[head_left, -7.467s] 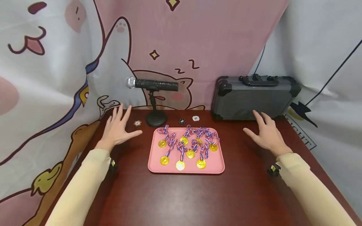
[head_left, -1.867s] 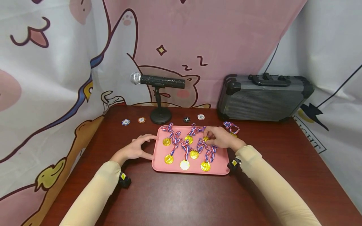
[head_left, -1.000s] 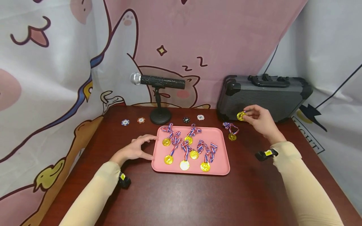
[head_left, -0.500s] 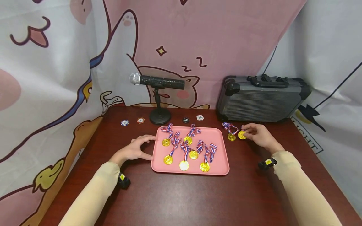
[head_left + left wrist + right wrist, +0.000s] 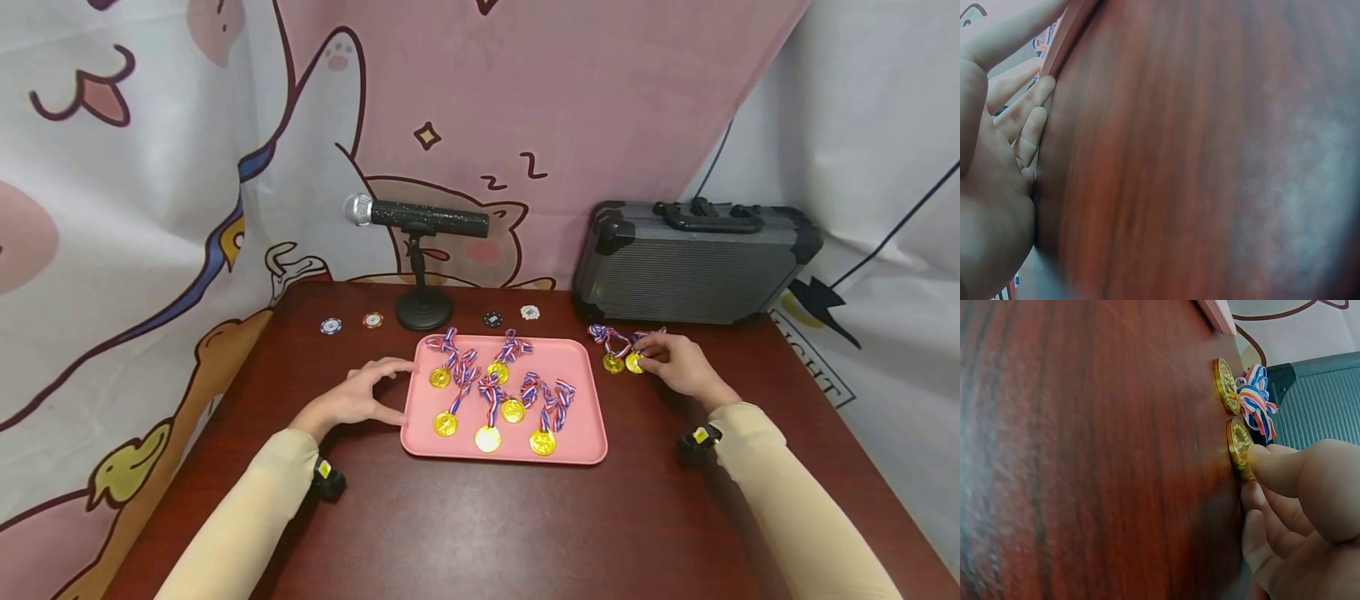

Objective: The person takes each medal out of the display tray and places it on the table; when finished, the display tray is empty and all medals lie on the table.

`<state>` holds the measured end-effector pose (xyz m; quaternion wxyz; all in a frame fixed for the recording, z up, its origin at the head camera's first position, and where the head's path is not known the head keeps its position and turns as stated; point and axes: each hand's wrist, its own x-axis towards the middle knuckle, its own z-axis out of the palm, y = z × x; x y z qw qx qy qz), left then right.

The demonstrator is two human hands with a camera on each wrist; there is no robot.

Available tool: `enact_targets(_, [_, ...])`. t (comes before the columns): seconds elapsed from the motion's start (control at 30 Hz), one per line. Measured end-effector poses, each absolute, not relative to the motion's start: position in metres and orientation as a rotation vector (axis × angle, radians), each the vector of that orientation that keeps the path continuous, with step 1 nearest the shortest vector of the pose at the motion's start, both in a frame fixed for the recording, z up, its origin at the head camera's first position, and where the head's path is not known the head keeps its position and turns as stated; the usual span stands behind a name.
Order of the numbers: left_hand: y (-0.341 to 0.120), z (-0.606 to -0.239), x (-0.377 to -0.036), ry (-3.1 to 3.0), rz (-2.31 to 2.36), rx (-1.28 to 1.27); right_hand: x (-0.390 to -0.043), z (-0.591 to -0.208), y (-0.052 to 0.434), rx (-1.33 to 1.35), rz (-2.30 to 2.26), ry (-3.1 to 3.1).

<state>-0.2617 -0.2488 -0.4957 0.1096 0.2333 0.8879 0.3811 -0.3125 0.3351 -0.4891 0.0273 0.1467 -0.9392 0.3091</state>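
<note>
In the head view my right hand [image 5: 678, 367] pinches a gold medal [image 5: 634, 362] at its right edge, low on the table right of the tray. The right wrist view shows my thumb [image 5: 1275, 470] on that medal's face. Close beside it lies another gold medal [image 5: 613, 362] with a red, white and blue ribbon [image 5: 606, 335]. My left hand [image 5: 356, 393] rests on the left edge of the pink tray [image 5: 585, 442], fingers and thumb spread along the rim. Several ribboned medals lie on the tray, among them one at the front right [image 5: 542, 442].
A black microphone [image 5: 450, 221] on a desk stand [image 5: 423, 309] stands behind the tray. Poker chips lie near it, including a blue one [image 5: 331, 326] and a white one [image 5: 530, 312]. A grey hard case [image 5: 697, 271] stands at the back right, against the printed curtain.
My right hand has taken a medal off the tray, carried it right and lowered it to the table, then slid it left beside the other medal. My left hand has stayed at the tray.
</note>
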Motion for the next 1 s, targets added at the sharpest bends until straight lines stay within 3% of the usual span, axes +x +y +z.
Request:
enact_targets(0.37, [-0.249,-0.498,-0.262,2.62,1.12,0.705,-0.287,-0.475,0.311,0.473,0.92,-2.808])
enact_targets(0.67, [-0.249,-0.496,-0.261,2.614,1.134,0.708,-0.25,-0.456,0.248,0.945,1.311,-2.751])
enact_targets(1.0, [-0.248,-0.495,-0.261,2.611,1.125,0.711,-0.222,-0.465,0.198,1.379,1.051,-2.846])
